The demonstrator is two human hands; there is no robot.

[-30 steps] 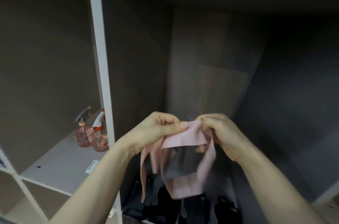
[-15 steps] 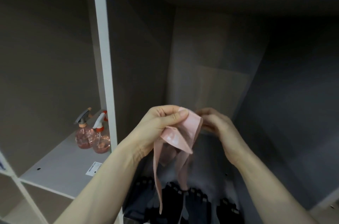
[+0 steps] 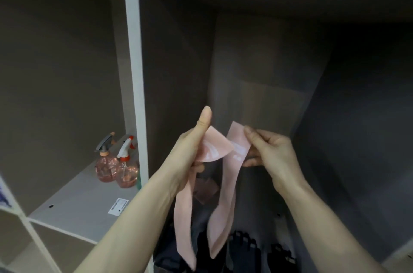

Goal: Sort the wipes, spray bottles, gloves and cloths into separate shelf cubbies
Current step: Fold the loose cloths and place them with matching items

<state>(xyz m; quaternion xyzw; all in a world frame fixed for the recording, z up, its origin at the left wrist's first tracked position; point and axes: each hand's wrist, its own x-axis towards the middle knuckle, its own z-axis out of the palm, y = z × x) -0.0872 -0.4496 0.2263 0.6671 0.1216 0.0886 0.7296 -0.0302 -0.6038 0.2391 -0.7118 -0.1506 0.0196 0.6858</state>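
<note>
A pink cloth (image 3: 223, 185) is being held up in front of the open cubby by both hands. One upper corner is being pinched by the left hand (image 3: 192, 156), its thumb raised straight up and the cloth caught against the curled fingers. The other upper corner is being pinched by the right hand (image 3: 270, 156) between thumb and fingertips, just to the right of the left hand. From the two grips the cloth is hanging down in two long folds below the hands. Beneath the hanging ends, dark gloves (image 3: 243, 248) are lying on the cubby floor (image 3: 263, 205). To the left of the left hand, beyond the white divider (image 3: 134, 71), two pink spray bottles (image 3: 116, 165) are standing side by side, touching, in the neighbouring cubby.
</note>
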